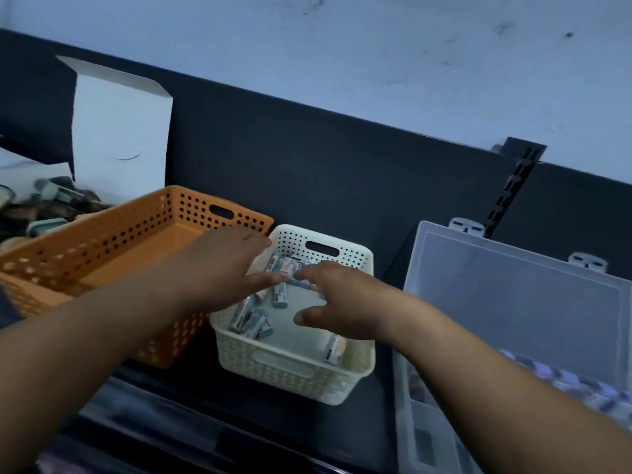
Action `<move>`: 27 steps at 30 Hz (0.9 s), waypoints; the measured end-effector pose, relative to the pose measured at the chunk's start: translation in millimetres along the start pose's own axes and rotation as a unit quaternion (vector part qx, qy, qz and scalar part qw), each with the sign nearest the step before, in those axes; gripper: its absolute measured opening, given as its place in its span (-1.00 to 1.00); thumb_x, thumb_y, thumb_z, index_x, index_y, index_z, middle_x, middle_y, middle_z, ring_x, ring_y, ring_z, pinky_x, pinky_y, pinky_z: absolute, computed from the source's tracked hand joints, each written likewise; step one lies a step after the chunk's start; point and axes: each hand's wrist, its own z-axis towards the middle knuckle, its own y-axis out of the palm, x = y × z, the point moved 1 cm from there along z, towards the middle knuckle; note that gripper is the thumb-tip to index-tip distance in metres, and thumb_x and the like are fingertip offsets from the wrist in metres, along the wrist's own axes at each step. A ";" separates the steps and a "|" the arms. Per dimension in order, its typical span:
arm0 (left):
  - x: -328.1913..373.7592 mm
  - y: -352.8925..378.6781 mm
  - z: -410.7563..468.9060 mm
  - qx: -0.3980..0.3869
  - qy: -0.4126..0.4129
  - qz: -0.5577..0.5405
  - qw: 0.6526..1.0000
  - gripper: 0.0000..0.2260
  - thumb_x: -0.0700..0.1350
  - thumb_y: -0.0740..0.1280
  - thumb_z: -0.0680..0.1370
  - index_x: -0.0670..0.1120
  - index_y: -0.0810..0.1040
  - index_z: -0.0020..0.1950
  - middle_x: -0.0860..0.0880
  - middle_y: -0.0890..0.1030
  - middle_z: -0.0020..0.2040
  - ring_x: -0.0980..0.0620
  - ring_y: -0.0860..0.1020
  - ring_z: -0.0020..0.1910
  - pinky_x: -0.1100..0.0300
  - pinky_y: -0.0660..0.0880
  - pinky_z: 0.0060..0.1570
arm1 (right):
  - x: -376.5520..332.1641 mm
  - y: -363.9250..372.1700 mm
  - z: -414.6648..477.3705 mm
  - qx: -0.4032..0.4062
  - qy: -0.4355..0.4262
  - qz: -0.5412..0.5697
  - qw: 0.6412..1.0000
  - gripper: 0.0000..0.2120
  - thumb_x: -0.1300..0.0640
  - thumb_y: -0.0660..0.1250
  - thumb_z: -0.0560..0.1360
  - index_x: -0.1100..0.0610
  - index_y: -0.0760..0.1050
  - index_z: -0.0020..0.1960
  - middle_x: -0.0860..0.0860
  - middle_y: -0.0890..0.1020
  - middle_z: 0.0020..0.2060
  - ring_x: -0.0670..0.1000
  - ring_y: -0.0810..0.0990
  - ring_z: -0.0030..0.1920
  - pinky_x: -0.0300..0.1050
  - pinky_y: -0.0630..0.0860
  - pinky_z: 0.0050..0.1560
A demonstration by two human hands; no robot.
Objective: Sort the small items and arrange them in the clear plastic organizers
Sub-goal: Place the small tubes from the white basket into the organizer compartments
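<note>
In the cream basket point(290, 372) at the middle of the dark bench point(219, 429), small teal-capped tubes point(279, 295) lie loose: some along the far wall, a cluster at the left, one in the near right corner. The left hand point(222, 265) reaches over the left rim, fingers straight and grip released, its thumb tip just beside a tube. The right hand point(338, 302) bends its fingers over the far tubes with the thumb well apart; whether its grip holds one cannot be told. The clear plastic organizer point(513, 302) lies open at the right.
</note>
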 end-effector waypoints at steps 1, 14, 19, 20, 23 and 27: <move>-7.2 2.3 1.8 -0.004 0.002 0.000 1.000 -0.27 0.46 -0.01 0.41 0.10 0.29 0.46 0.09 0.40 0.39 0.06 0.37 0.33 0.05 0.34 0.31 | -4.8 3.7 8.3 -0.014 0.003 0.003 1.000 -0.35 -0.12 0.37 0.50 -0.03 0.21 0.51 -0.03 0.34 0.43 0.02 0.38 0.37 -0.11 0.34 0.32; -31.8 23.2 9.0 -0.036 0.009 -0.088 0.995 -0.48 0.22 0.13 0.58 -0.02 0.32 0.45 0.01 0.41 0.39 0.02 0.36 0.34 0.06 0.32 0.32 | -30.1 48.5 67.5 -0.077 0.048 0.084 0.992 -0.33 -0.13 0.48 0.33 -0.02 0.32 0.36 -0.06 0.48 0.14 0.01 0.53 0.09 -0.12 0.51 0.04; -32.8 24.7 9.5 -0.039 0.007 -0.110 0.993 -0.48 0.24 0.13 0.57 0.01 0.31 0.45 0.03 0.40 0.37 0.03 0.36 0.32 0.07 0.33 0.31 | -28.6 49.1 71.5 -0.093 0.062 0.071 0.991 -0.46 -0.04 0.44 0.32 0.00 0.38 0.25 0.01 0.48 0.07 0.06 0.57 0.01 0.01 0.59 0.01; -32.8 24.6 9.4 -0.041 0.006 -0.114 0.993 -0.49 0.23 0.13 0.57 0.01 0.32 0.44 0.03 0.40 0.35 0.04 0.37 0.31 0.07 0.33 0.30 | -27.7 49.6 72.3 -0.095 0.062 0.064 0.991 -0.49 -0.01 0.42 0.33 0.00 0.39 0.24 0.02 0.47 0.08 0.06 0.56 0.01 0.03 0.59 0.01; -32.2 24.0 8.8 -0.049 0.005 -0.123 0.991 -0.52 0.23 0.13 0.57 0.02 0.35 0.42 0.05 0.41 0.31 0.03 0.38 0.29 0.07 0.34 0.28 | -23.5 51.2 71.3 -0.112 0.056 0.050 0.991 -0.42 -0.01 0.41 0.37 -0.05 0.32 0.36 0.01 0.37 0.25 0.08 0.53 0.12 0.04 0.54 0.14; -32.4 23.6 7.8 -0.049 0.002 -0.130 0.990 -0.49 0.23 0.12 0.57 0.02 0.31 0.45 0.04 0.38 0.35 0.05 0.36 0.32 0.07 0.33 0.31 | -17.4 50.8 68.4 -0.132 0.055 0.038 0.989 -0.22 -0.06 0.50 0.35 -0.10 0.19 0.45 -0.04 0.28 0.34 0.06 0.45 0.26 0.00 0.46 0.28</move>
